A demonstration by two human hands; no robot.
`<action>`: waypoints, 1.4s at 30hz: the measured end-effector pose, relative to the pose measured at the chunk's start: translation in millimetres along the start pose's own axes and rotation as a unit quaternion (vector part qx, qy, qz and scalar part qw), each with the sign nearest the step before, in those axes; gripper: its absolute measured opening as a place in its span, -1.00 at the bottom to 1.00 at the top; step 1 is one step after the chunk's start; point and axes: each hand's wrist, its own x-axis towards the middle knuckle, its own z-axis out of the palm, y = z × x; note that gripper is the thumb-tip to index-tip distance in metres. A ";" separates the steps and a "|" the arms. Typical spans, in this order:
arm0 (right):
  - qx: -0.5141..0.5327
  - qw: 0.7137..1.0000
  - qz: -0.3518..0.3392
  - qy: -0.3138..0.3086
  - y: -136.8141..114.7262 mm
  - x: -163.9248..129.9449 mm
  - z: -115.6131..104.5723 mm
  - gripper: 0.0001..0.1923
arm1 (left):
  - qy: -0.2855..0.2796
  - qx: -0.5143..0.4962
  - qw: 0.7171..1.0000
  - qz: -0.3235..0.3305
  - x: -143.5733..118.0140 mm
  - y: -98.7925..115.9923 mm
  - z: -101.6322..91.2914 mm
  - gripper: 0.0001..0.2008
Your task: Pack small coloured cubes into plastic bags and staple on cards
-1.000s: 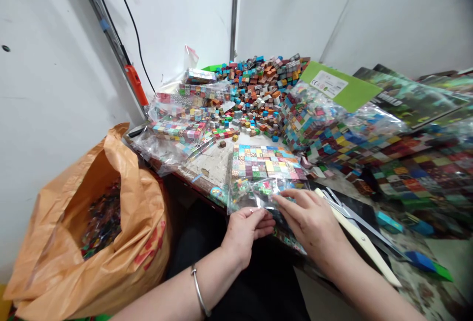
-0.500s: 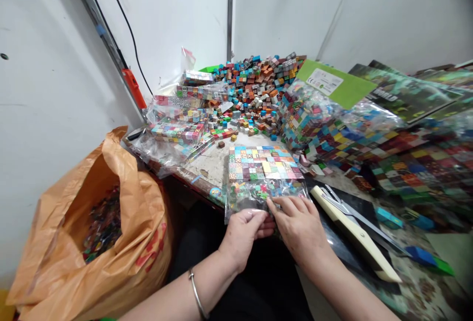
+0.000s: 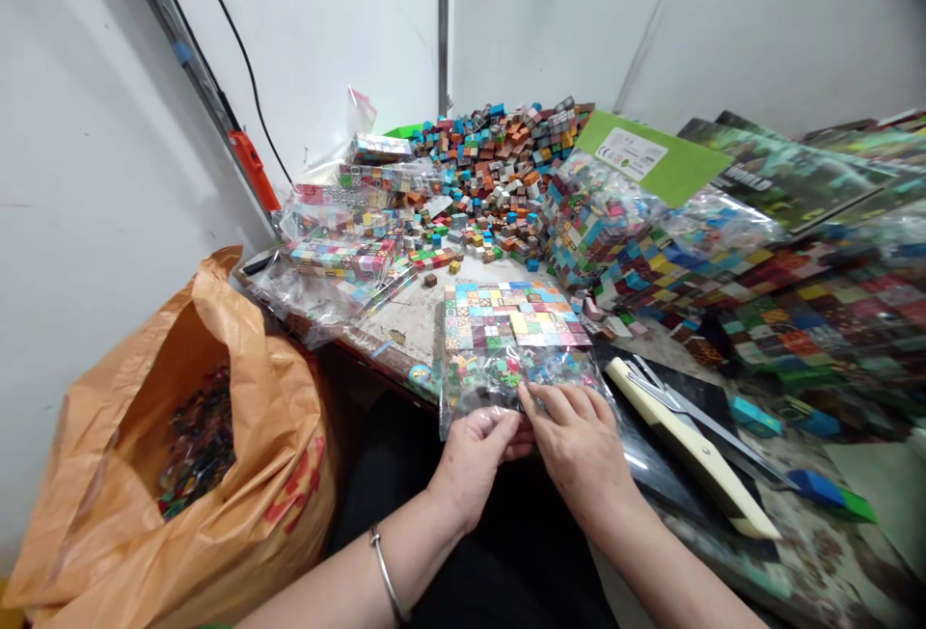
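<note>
A clear plastic bag [image 3: 463, 380] lies at the table's front edge with its near end toward me. Inside its far part is a flat block of patterned coloured cubes [image 3: 510, 315]; small loose coloured pieces show in the near part. My left hand [image 3: 474, 460], with a metal bangle on the wrist, pinches the bag's near edge between thumb and fingers. Beside it, my right hand [image 3: 579, 436] presses its fingers on the bag's near right part, its index fingertip by the small pieces. Its thumb is hidden under the hand.
Behind the bag rises a heap of loose cubes [image 3: 499, 166]. Bagged blocks [image 3: 343, 253] lie at left, more filled bags [image 3: 593, 224] with a green card [image 3: 655, 156] at right. A cream-handled cutter [image 3: 691, 451] and scissors [image 3: 713, 426] rest near my right hand. An orange sack [image 3: 282, 417] stands left.
The whole view has shifted slightly, so the surroundings sit a little further left. Both hands keep nearly the same hold on the bag; the right fingers have moved slightly.
</note>
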 end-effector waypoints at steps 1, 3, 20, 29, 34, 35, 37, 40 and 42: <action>0.000 1.000 -0.001 -0.001 -0.2 -0.1 0.4 -0.63 | 0.002 0.000 1.000 0.002 -0.3 -0.4 -0.5 -0.68; 0.001 1.000 -0.001 -0.002 -0.6 -0.3 1.0 -0.61 | 0.004 0.001 1.000 0.006 -1.1 -1.5 -1.6 -0.72; 0.057 0.998 0.005 0.040 -3.3 -9.2 -9.0 -0.71 | 0.067 -0.021 0.998 -0.004 3.8 -7.3 3.3 -0.70; 0.096 0.995 0.036 0.020 -0.2 -61.6 -26.7 -0.69 | 0.094 0.017 0.995 -0.018 3.8 -5.1 0.1 -0.75; 0.009 0.998 0.056 -0.009 2.5 -59.6 -4.3 -0.59 | 0.091 0.028 0.995 -0.024 1.8 -4.1 0.1 -0.75; 0.001 0.997 0.072 -0.024 3.4 -55.7 -2.2 -0.58 | 0.089 0.031 0.995 -0.024 1.5 -3.8 -0.1 -0.75; -0.005 0.992 0.113 -0.059 5.5 -47.1 -0.3 -0.58 | 0.086 0.037 0.995 -0.025 1.1 -3.5 -0.5 -0.75; -0.005 0.984 0.159 -0.084 8.8 -38.0 0.1 -0.60 | 0.079 0.043 0.996 -0.020 1.2 -3.5 -0.5 -0.75; 0.006 0.984 0.159 -0.080 9.7 -37.6 -2.0 -0.61 | 0.077 0.044 0.996 -0.016 1.5 -3.8 -0.2 -0.74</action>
